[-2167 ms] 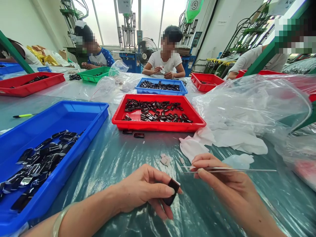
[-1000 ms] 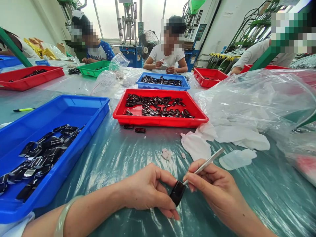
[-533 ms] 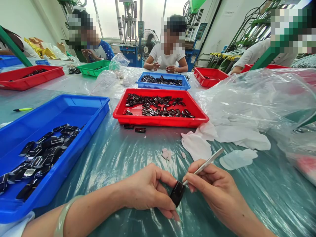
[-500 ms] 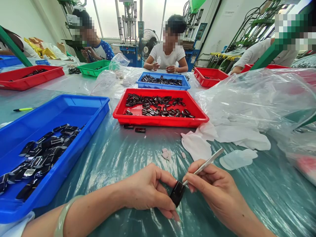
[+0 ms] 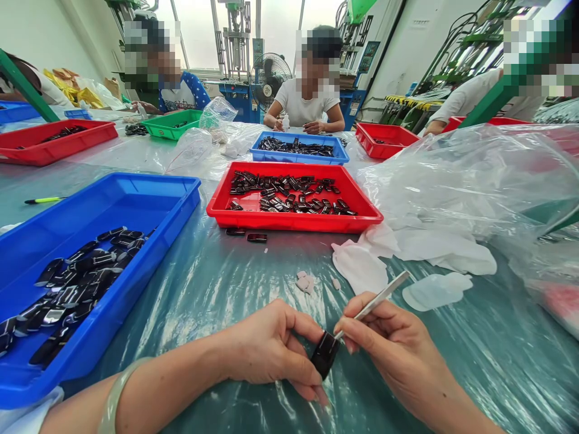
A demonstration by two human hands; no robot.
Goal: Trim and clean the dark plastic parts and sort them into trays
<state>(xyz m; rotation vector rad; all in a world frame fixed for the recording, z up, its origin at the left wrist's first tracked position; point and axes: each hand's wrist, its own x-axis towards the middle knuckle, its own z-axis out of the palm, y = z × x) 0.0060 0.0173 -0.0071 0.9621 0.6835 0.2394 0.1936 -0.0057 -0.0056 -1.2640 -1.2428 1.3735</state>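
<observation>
Between the fingers and thumb of my left hand [image 5: 275,349] is a small glossy black plastic part [image 5: 325,354], held tilted just above the table. My right hand [image 5: 384,337] grips slim metal tweezers [image 5: 384,293] like a pen. Their lower tip touches the upper right edge of the black part. Beyond my hands, a red tray [image 5: 294,223] holds many similar black parts, and two more [image 5: 257,238] lie in front of it. To the left, a blue tray [image 5: 149,193] contains a heap of black parts with clear edges.
A clear plastic bottle [image 5: 436,292] lies on its side near white cloths [image 5: 434,250]. Pale scraps [image 5: 304,281] sit past my hands. Clear plastic sheeting [image 5: 465,187] bunches up at right. Across the table, co-workers sit behind a smaller blue tray [image 5: 298,160] and a green tray [image 5: 172,125].
My hands, the black part and the tweezers stay almost still. At the back left, a co-worker's hands have come down toward the table; the middle co-worker's hand with a small bottle is slightly lower.
</observation>
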